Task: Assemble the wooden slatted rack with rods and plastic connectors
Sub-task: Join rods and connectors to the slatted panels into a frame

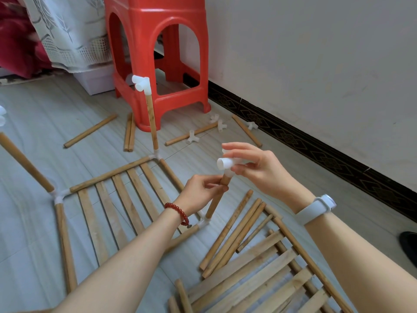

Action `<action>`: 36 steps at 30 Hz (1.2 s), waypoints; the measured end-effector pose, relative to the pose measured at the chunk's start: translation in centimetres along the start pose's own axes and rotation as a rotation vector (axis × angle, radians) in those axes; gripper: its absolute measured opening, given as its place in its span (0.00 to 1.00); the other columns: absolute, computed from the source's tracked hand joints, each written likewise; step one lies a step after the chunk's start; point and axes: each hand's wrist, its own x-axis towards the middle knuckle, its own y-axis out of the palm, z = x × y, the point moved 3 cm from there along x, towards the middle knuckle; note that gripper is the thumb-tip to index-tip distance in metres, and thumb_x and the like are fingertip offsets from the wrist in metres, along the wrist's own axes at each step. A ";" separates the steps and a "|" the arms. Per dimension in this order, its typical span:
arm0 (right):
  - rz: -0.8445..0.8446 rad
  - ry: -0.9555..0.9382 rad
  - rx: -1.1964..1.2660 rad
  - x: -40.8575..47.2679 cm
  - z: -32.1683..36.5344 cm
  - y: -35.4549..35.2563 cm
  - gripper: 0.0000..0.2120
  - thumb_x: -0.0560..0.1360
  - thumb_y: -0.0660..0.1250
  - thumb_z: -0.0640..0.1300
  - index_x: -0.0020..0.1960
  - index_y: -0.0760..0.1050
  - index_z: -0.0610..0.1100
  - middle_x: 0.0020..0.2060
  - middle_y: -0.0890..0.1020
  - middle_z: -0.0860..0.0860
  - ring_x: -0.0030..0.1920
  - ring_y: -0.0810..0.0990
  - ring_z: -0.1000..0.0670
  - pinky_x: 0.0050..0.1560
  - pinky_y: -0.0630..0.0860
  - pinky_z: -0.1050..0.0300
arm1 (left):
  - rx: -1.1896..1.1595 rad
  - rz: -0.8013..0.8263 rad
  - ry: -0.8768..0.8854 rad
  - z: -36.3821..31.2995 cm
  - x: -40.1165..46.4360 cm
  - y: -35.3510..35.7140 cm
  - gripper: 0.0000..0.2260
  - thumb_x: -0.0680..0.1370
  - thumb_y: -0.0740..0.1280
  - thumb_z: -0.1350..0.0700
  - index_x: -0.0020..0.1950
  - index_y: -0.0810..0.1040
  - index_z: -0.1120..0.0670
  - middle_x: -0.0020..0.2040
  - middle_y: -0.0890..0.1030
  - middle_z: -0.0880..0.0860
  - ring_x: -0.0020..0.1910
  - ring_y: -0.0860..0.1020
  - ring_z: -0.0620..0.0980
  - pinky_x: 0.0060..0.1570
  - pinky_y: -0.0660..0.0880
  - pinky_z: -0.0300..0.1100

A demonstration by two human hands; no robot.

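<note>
A slatted wooden panel (126, 204) lies on the floor with white plastic connectors at its corners. From its near right corner an upright rod (215, 202) rises. My left hand (203, 190) pinches that rod near its top. My right hand (252, 163) holds a white three-way connector (225, 164) sitting on the rod's top end. Another upright rod (152, 123) stands at the far corner, capped by a white connector (141, 83). A third rod (22, 162) leans up from the left corner.
A red plastic stool (158, 53) stands behind the panel. Loose rods (234, 231) and a second slatted panel (266, 279) lie at the lower right. Several spare connectors (220, 124) and rods lie near the dark skirting board (316, 150). A wall is on the right.
</note>
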 end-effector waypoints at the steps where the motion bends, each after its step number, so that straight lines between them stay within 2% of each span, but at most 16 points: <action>1: 0.025 0.025 0.032 0.0 0.0 0.0 0.12 0.76 0.65 0.37 0.55 0.79 0.49 0.62 0.74 0.60 0.60 0.75 0.60 0.56 0.77 0.55 | 0.000 0.001 -0.004 0.0 0.0 0.0 0.09 0.76 0.68 0.57 0.54 0.81 0.47 0.49 0.82 0.43 0.55 0.78 0.43 0.63 0.71 0.45; 3: 0.044 0.073 0.083 0.1 -0.2 0.0 0.08 0.78 0.64 0.41 0.51 0.80 0.51 0.63 0.73 0.58 0.60 0.75 0.59 0.56 0.75 0.58 | 0.001 0.001 -0.012 0.1 0.0 0.0 0.10 0.76 0.68 0.58 0.56 0.81 0.49 0.49 0.82 0.43 0.54 0.78 0.42 0.63 0.71 0.45; 5: -0.018 0.100 0.123 0.2 -0.3 0.2 0.08 0.78 0.62 0.41 0.51 0.80 0.49 0.62 0.75 0.56 0.57 0.77 0.58 0.53 0.74 0.60 | -0.001 -0.007 -0.024 0.2 0.0 0.0 0.10 0.76 0.68 0.57 0.57 0.81 0.50 0.49 0.82 0.44 0.55 0.78 0.43 0.64 0.71 0.45; 10: -0.173 0.239 0.341 0.1 -0.8 1.5 0.13 0.78 0.61 0.36 0.61 0.74 0.44 0.57 0.80 0.51 0.56 0.79 0.55 0.51 0.75 0.61 | 0.007 -0.013 -0.040 0.7 0.2 0.1 0.11 0.76 0.68 0.57 0.58 0.80 0.51 0.52 0.83 0.47 0.56 0.78 0.43 0.64 0.71 0.47; 14: -0.157 0.275 0.340 0.0 -0.8 1.7 0.14 0.78 0.60 0.37 0.59 0.77 0.48 0.52 0.80 0.53 0.48 0.77 0.63 0.43 0.71 0.73 | 0.017 0.001 -0.047 1.0 0.3 0.0 0.08 0.76 0.67 0.58 0.52 0.81 0.47 0.51 0.83 0.47 0.56 0.78 0.44 0.65 0.71 0.48; 18: -0.108 0.257 0.341 -0.3 -1.2 1.7 0.14 0.79 0.59 0.38 0.56 0.77 0.53 0.51 0.80 0.57 0.44 0.76 0.69 0.43 0.70 0.75 | 0.026 0.020 -0.051 1.0 0.5 0.1 0.07 0.77 0.67 0.57 0.52 0.81 0.48 0.51 0.82 0.46 0.57 0.77 0.45 0.65 0.70 0.49; 22: -0.041 0.251 0.328 -0.1 -1.2 1.2 0.13 0.79 0.58 0.39 0.59 0.76 0.50 0.51 0.80 0.57 0.45 0.76 0.69 0.43 0.70 0.75 | 0.010 0.018 -0.053 1.1 0.8 0.1 0.10 0.77 0.67 0.57 0.58 0.81 0.52 0.52 0.82 0.47 0.57 0.77 0.44 0.65 0.70 0.49; 25: -0.037 0.229 0.282 0.2 -1.1 1.0 0.14 0.80 0.57 0.36 0.59 0.76 0.47 0.51 0.79 0.56 0.45 0.76 0.69 0.44 0.69 0.75 | -0.001 0.014 -0.056 1.4 0.9 0.1 0.11 0.77 0.67 0.57 0.58 0.81 0.52 0.53 0.83 0.48 0.57 0.77 0.44 0.66 0.70 0.50; 29: -0.034 0.217 0.198 1.0 -1.1 2.0 0.15 0.80 0.54 0.35 0.59 0.76 0.46 0.53 0.79 0.53 0.51 0.76 0.64 0.51 0.70 0.71 | -0.037 0.001 -0.056 1.5 1.0 -0.3 0.10 0.76 0.68 0.56 0.57 0.81 0.53 0.53 0.83 0.49 0.57 0.78 0.43 0.66 0.69 0.49; 32: -0.035 0.224 0.176 1.0 -1.4 2.9 0.17 0.81 0.49 0.36 0.61 0.70 0.49 0.53 0.76 0.51 0.45 0.74 0.68 0.43 0.68 0.76 | -0.073 -0.014 -0.058 1.6 1.2 -0.1 0.09 0.76 0.68 0.57 0.55 0.81 0.53 0.52 0.83 0.48 0.56 0.78 0.43 0.65 0.70 0.48; 34: -0.030 0.254 0.198 0.6 -2.0 2.9 0.16 0.83 0.47 0.39 0.63 0.67 0.52 0.55 0.73 0.51 0.50 0.72 0.64 0.46 0.67 0.75 | -0.094 -0.019 -0.056 1.5 1.3 0.3 0.10 0.76 0.68 0.59 0.56 0.81 0.53 0.50 0.83 0.47 0.54 0.79 0.43 0.64 0.71 0.46; 36: -0.015 0.276 0.200 0.1 -2.5 2.4 0.16 0.83 0.46 0.42 0.67 0.65 0.51 0.60 0.71 0.53 0.58 0.69 0.59 0.53 0.65 0.73 | -0.087 -0.014 -0.047 1.2 1.3 0.6 0.10 0.76 0.68 0.59 0.57 0.81 0.54 0.48 0.83 0.46 0.53 0.79 0.42 0.63 0.72 0.43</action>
